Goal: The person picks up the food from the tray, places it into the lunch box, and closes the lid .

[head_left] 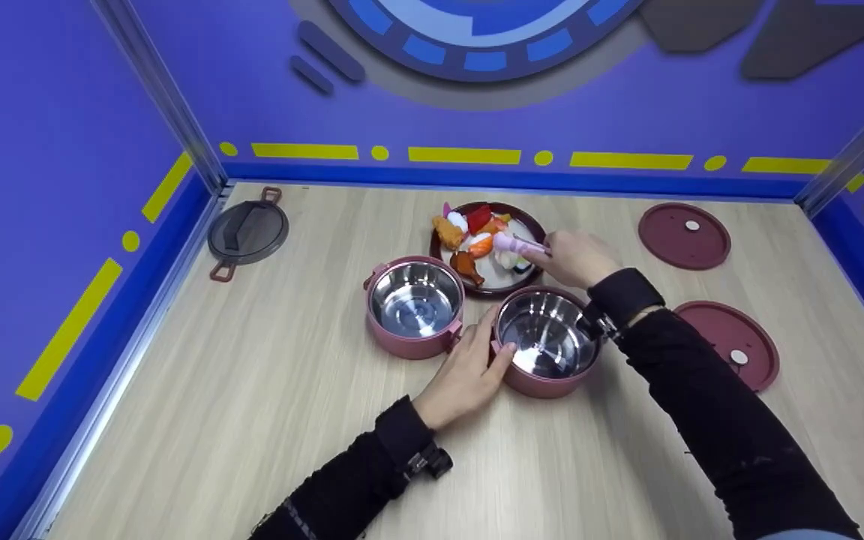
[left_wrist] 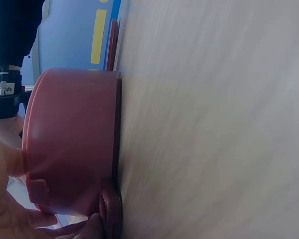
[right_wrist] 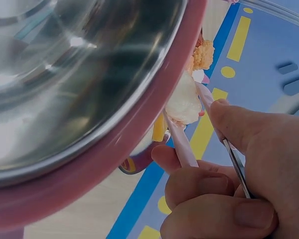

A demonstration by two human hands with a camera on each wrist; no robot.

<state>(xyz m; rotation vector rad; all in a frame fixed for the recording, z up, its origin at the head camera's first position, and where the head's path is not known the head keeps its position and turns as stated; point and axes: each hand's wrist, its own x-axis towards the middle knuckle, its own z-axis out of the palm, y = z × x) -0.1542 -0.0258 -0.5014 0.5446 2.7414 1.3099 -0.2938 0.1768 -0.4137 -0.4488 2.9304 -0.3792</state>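
My right hand (head_left: 580, 257) holds pink-tipped tongs (head_left: 518, 244) over the near right part of a brown-rimmed plate (head_left: 528, 217) of toy food. In the right wrist view the two tong arms stand around a whitish food piece (right_wrist: 183, 102); how firmly they touch it I cannot tell. My left hand (head_left: 466, 379) grips the left side of a pink steel-lined food container (head_left: 541, 386), thumb at its rim and fingers along the outside wall. That container has nothing inside. A second pink container (head_left: 409, 349) stands just left of it, also with a bare steel inside.
Two dark red round lids, a farther lid (head_left: 683, 236) and a nearer lid (head_left: 736, 330), lie at the right, the nearer partly behind my right forearm. At the far left lies a dark round lid (head_left: 252, 244) with a strap and two loop handles. Blue panels (head_left: 477, 176) wall the table.
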